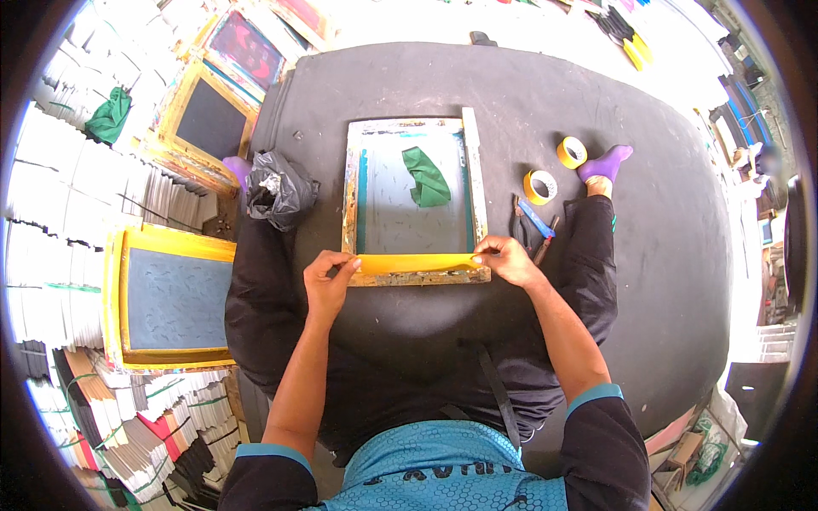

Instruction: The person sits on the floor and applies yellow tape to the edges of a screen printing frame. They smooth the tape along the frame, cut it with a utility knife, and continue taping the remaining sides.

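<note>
Yellow tape strip (416, 263) is stretched along the near rail of the screen frame (474, 170), pinched at its ends by the left hand (328, 281) and right hand (507, 258). A green cloth (425, 177) lies inside the frame.

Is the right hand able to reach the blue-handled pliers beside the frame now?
Probably yes: the pliers lie uncovered just beyond the right hand, but it pinches the yellow tape strip.

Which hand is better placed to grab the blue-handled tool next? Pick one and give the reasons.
Right, probably. The right hand pinches the yellow tape strip's end beside the blue-handled tool. The left hand holds the far end, across the frame.
</note>
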`<state>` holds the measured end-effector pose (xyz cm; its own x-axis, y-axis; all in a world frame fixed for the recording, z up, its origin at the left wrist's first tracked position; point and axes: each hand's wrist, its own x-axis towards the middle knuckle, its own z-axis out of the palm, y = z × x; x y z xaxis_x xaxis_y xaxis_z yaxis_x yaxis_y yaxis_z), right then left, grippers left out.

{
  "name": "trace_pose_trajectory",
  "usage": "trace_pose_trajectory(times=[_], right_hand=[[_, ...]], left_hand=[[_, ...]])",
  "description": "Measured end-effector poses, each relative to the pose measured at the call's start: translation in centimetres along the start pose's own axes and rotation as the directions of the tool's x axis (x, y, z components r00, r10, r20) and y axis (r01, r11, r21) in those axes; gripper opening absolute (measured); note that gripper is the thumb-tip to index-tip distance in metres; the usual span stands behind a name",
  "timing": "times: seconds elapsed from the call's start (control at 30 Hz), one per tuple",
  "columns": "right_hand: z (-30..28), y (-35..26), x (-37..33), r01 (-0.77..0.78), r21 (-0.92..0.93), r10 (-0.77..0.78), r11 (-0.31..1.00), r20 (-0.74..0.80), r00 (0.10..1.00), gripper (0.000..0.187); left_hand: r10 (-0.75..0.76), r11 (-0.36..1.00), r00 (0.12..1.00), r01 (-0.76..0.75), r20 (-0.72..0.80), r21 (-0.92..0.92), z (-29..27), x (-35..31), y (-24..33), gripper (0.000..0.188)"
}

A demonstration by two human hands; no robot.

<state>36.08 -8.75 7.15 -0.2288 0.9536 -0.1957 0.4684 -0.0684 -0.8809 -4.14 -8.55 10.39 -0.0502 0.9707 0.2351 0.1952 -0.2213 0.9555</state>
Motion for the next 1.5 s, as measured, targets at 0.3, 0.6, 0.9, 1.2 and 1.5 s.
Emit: trace_pose_trajectory(times=[0.3, 0.6, 0.9, 1.2, 1.5], right_hand=[[-0.8, -0.9, 0.4, -0.141, 0.133, 0.148, 0.981, -0.047, 0.988, 0.024], [1.1, -0.3, 0.9, -0.354, 0.318, 0.400, 0.880, -0.094, 0.912, 0.022], [1.2, -0.4, 1.7, -0.339, 0.271, 0.391, 0.901, -0.167, 0.905, 0.017], [2.9, 0.3, 1.8, -0.324, 0.141, 0.352, 0.935, -0.282, 0.893, 0.025], [3.3, 1.0, 1.4, -0.233, 0.079, 0.245, 0.969, -0.380, 0.892, 0.024]], left_hand=[[-0.124, 0.986, 0.992, 0.122, -0.009, -0.117, -1.0, 2.4, -1.4, 0.008], [-0.295, 0.949, 0.955, 0.292, -0.013, -0.122, -0.6, 2.2, -4.7, 0.011], [-0.408, 0.913, 0.913, 0.408, 0.010, 0.011, 0.2, 3.5, -6.1, 0.014], [-0.478, 0.859, 0.878, 0.470, -0.014, 0.203, 0.0, 2.5, -9.1, 0.024], [-0.520, 0.820, 0.853, 0.486, 0.040, 0.303, 0.1, 3.1, -8.8, 0.025]])
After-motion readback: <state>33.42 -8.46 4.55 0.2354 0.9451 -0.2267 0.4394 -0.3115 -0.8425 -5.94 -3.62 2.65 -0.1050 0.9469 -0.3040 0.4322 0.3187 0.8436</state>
